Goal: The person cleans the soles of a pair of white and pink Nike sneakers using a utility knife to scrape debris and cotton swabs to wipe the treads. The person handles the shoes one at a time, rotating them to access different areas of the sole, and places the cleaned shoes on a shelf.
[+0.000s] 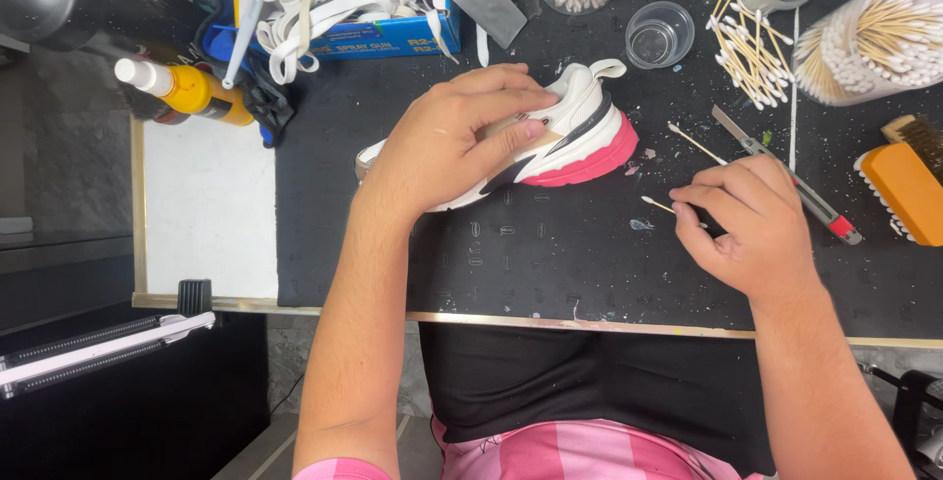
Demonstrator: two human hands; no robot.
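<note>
The left hand lies spread over a white sneaker with a pink sole, pressing it onto the black mat. Well to its right, the right hand pinches a cotton swab between closed fingertips. Just beyond that hand lies a utility knife, with an orange brush farther right.

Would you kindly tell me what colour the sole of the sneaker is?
The sneaker has a pinkish-red sole; the head view shows it, under the left hand.
</note>
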